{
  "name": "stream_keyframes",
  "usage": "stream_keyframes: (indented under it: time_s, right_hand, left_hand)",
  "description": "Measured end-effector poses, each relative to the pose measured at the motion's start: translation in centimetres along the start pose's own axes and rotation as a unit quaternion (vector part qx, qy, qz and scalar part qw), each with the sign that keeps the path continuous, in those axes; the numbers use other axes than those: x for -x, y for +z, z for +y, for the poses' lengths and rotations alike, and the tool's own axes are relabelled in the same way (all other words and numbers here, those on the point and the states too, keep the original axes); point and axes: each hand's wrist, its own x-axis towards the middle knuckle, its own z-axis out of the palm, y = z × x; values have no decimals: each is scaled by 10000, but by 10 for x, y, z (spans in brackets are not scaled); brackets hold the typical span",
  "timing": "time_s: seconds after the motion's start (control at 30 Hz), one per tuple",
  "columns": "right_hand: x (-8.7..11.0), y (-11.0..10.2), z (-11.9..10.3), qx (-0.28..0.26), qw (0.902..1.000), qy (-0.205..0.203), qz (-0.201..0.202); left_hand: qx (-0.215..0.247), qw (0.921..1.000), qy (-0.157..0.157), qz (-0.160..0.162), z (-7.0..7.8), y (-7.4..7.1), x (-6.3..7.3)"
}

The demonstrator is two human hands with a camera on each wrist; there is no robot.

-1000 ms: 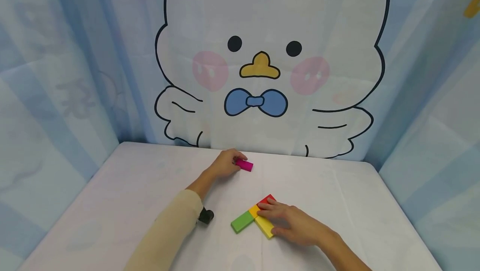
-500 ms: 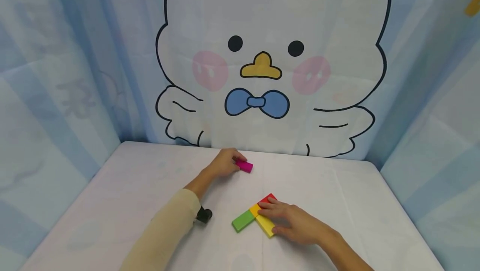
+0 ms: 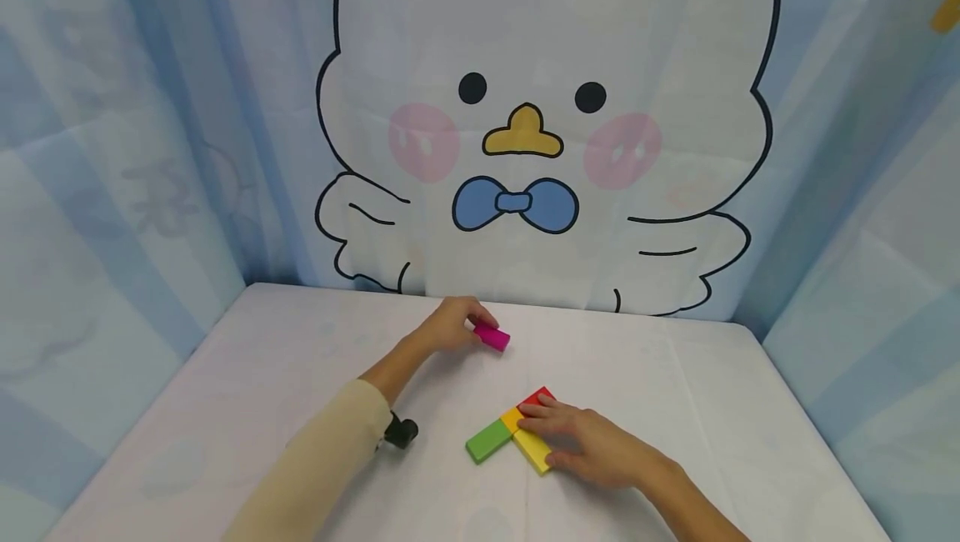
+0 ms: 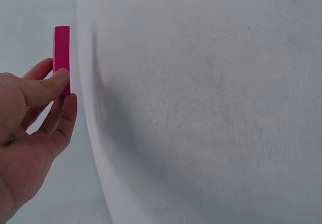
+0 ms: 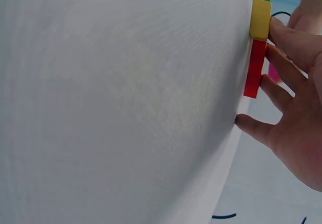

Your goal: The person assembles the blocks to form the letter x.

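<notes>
Near the table's back edge, my left hand (image 3: pixel 452 324) pinches a magenta block (image 3: pixel 492 337) between thumb and fingers; the left wrist view shows that block (image 4: pixel 62 48) standing out past the thumb. Closer in, a green block (image 3: pixel 489 441), a small orange-yellow block (image 3: pixel 512 419) and a red block (image 3: pixel 537 398) lie end to end in a slanting row. A longer yellow block (image 3: pixel 532 450) branches off its near side. My right hand (image 3: pixel 592 444) rests on the red and yellow blocks with extended fingers, partly covering both. In the right wrist view, its fingertips touch the red block (image 5: pixel 255 69).
A white cloth covers the table (image 3: pixel 645 375). Behind it hangs a curtain (image 3: pixel 525 267) printed with a cartoon bird, and blue-striped curtains (image 3: pixel 112 192) close off the sides. A small black device (image 3: pixel 401 431) shows at the left sleeve's cuff.
My left hand, with the magenta block in its grip, has shifted slightly toward me and tilted the block a little. My right hand and the joined blocks have stayed put.
</notes>
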Motion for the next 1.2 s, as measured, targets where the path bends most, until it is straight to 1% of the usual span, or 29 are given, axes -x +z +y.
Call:
stream_keyframes:
  time_s: [0.27,0.43,0.57,0.7,0.9,1.03,1.2]
  right_hand:
    - [1,1,2,-40,10000,-19,-13]
    - [0,0,1,-4,9999,-112,23]
    - [0,0,1,-52,9999,-93,47]
    - [0,2,1,-77,9999,-105,81]
    - [0,3,2,-50,9999,-27,89]
    - [0,3,3,-17,9999,-66,109]
    - [1,4,3,12,9997,-165,168]
  left_hand:
    - [-234,9987,361,-282,9,-6,13]
    - [-163,9978,419,-484,13,-10,20]
    - [-122,9966,450,-674,13,-12,25]
    - [-77,9953,410,-869,14,-13,30]
    - [-56,9926,424,-1139,10,-8,36]
    - [47,9909,507,-1249,8,-4,41]
    - [28,9884,697,-1352,10,0,44]
